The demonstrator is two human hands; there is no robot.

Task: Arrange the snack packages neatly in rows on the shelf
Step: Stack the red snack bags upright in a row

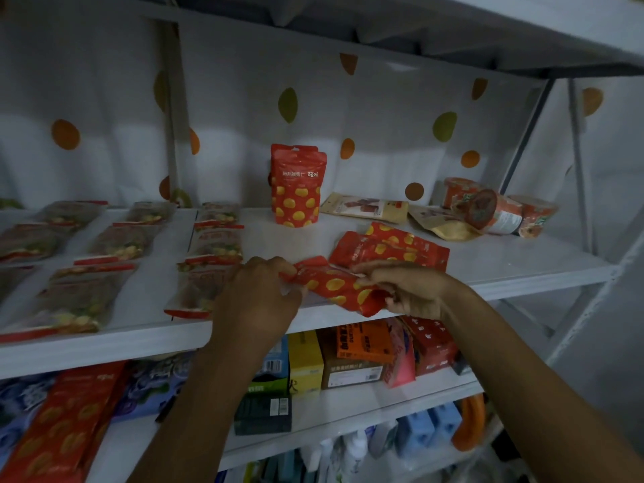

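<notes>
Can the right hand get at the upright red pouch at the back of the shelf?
Probably, once freed: the right hand and left hand both grip a crumpled red pouch. Only bare shelf and flat red pouches lie before the upright red pouch.

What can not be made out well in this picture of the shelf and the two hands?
Head view only:
1. Red pouch, held by the left hand and right hand: crumpled and partly covered by fingers, so its print is unreadable.
2. Clear packs: blurred, labels unreadable. The leftmost row is cut off by the left edge.
3. Boxes underneath: partly behind both forearms.
4. Cups at the right: too blurred to read.
</notes>
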